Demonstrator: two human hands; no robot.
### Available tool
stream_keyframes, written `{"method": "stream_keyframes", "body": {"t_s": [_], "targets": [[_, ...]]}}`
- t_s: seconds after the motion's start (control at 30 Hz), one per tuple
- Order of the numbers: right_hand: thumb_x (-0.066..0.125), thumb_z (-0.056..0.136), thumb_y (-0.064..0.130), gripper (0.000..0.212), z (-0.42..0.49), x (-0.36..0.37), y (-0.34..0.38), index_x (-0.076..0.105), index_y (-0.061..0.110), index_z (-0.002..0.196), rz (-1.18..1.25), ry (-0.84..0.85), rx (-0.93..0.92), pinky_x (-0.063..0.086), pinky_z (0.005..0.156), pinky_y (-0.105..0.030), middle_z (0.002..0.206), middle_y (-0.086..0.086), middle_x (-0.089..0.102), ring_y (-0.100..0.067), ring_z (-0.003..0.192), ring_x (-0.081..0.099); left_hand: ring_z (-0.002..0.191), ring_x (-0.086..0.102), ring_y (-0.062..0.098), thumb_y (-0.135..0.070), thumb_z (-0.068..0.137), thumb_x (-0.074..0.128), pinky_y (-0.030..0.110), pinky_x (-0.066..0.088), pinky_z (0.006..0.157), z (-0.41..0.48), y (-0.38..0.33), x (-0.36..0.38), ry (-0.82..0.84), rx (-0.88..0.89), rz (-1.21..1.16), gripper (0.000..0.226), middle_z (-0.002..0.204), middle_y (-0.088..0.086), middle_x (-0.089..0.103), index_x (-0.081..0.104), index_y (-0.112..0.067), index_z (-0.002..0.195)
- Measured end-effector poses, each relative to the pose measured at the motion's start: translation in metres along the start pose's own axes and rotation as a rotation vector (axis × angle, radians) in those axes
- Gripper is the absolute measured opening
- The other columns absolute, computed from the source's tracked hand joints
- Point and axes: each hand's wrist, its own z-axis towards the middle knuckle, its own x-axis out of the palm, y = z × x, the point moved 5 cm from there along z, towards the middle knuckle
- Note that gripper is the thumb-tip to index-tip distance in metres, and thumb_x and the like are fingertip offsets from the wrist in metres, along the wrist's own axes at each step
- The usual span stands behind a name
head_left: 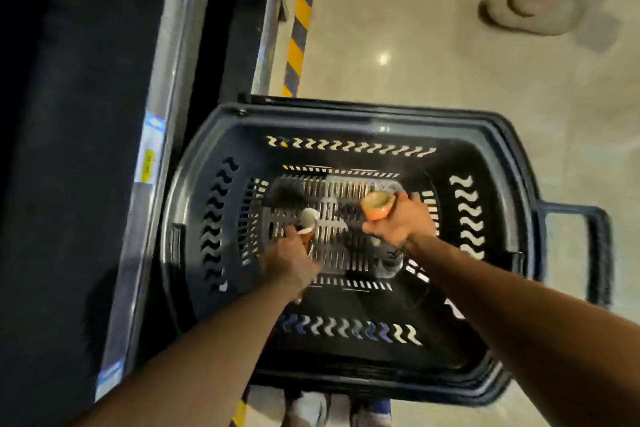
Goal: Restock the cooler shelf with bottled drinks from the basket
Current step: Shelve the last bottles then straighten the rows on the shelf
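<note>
- Forearms reach down from the bottom edge into a dark plastic basket (pixel 346 121) standing on the floor.
- Left hand (pixel 289 262) is closed around a white-capped bottle (pixel 309 218), low inside the basket near its slotted base.
- Right hand (pixel 401 218) grips an orange-capped bottle (pixel 377 206), cap pointing toward the camera, held above the basket floor.
- The basket's handle (pixel 585 253) juts out on the right side.
- Cooler shelf edge (pixel 156 156), with blurred price tags, runs alongside the basket's left.
- Yellow-and-black floor tape (pixel 299 24) stretches beyond, and another person's foot (pixel 530 7) stands on pale tiles at far right.
</note>
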Motion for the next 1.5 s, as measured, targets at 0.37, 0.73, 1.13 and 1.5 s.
{"method": "stream_keyframes", "body": {"t_s": [0.37,0.73,1.13,1.5], "targets": [[0.079,0.078,0.038,0.072,-0.150,-0.175,0.080,0.035,0.011,0.129,-0.065,-0.015,0.015,0.049,0.080,-0.031,0.120,-0.013,0.052,-0.025,0.100,0.056,0.083,0.066,0.020,-0.040,0.082,0.075,0.032,0.058,0.067,-0.164,-0.043,-0.160,-0.066,0.088,-0.010,0.067,0.102,0.003,0.064,0.038,-0.016,0.133],[0.070,0.084,0.043,0.050,-0.286,-0.240,0.089,0.062,0.001,0.111,0.684,0.197,0.195,0.056,0.064,-0.030,0.089,-0.011,0.068,-0.021,0.077,0.067,0.077,0.060,0.019,-0.043,0.082,0.072,0.031,0.050,0.064,-0.274,-0.035,-0.267,-0.087,0.068,-0.059,0.057,0.096,0.001,0.061,0.042,-0.017,0.124],[0.075,0.079,0.052,0.069,-0.433,-0.274,0.121,0.043,0.019,0.131,0.815,0.443,-0.019,0.059,0.077,-0.040,0.119,-0.012,0.063,-0.027,0.101,0.068,0.077,0.060,0.011,-0.039,0.081,0.075,0.027,0.047,0.068,-0.401,0.000,-0.327,-0.043,0.064,-0.468,0.031,0.093,-0.004,0.065,0.060,-0.024,0.104],[0.085,0.064,0.048,0.073,-0.516,-0.310,0.118,0.051,0.015,0.120,0.544,0.041,-0.161,0.053,0.062,-0.021,0.100,0.001,0.067,-0.008,0.083,0.066,0.078,0.063,0.005,-0.018,0.084,0.075,0.018,0.043,0.057,-0.519,0.007,-0.332,-0.135,0.074,-0.993,0.030,0.092,-0.003,0.067,0.058,-0.017,0.108]]}}
